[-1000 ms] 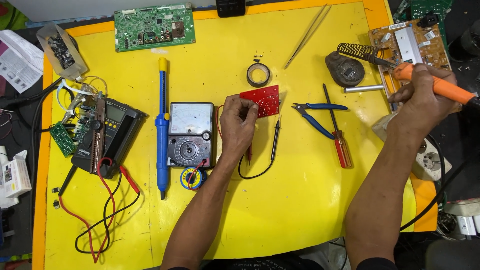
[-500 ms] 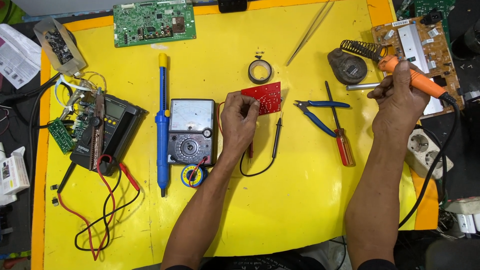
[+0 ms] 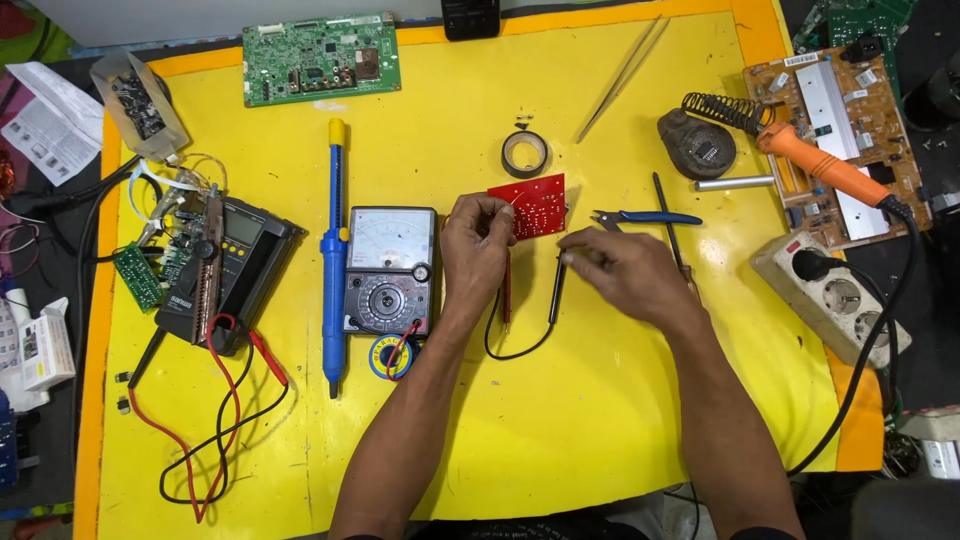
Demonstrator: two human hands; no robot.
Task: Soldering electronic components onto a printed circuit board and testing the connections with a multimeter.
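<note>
Currently probing stage | left hand [image 3: 478,240] pinches small red circuit board [image 3: 530,205] at its left edge, mid-desk beside analog multimeter [image 3: 388,270] | right hand [image 3: 625,272] closes on black probe [image 3: 556,290]; red probe [image 3: 507,290] lies unheld | soldering iron [image 3: 820,165] parked on its stand | contact with board not yet made; fingertip grip partly hidden.

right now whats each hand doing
Left hand: pinching the red board.
Right hand: fingers closed at the black probe; grip cannot be told.
</note>
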